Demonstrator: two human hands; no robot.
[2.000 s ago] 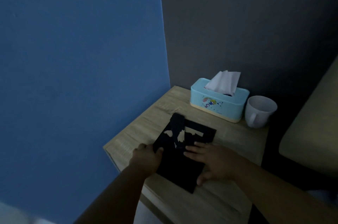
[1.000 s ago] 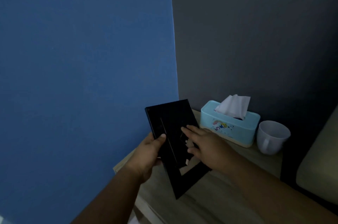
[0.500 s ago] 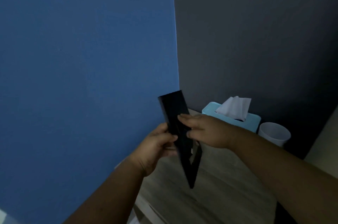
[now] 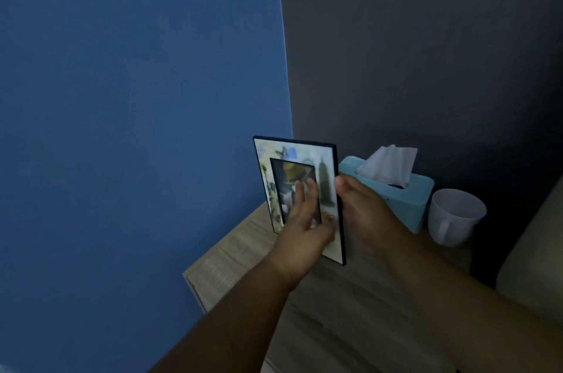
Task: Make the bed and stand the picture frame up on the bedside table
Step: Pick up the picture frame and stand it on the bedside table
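The picture frame is upright above the wooden bedside table, its pale printed front with a dark photo turned toward me. My left hand lies flat on the front, fingers spread over the photo. My right hand grips the frame's right edge from behind, thumb at the edge. The frame's lower corner hangs close to the tabletop; whether it touches is unclear. Its back stand is hidden.
A light blue tissue box with a white tissue sticking out stands behind the frame. A white mug is to its right. A blue wall is on the left, a dark wall behind. The pale bed edge is at right.
The frame was lifted off the table, where it lay face down, and turned around. Its black back faced me before; now the picture side faces me.
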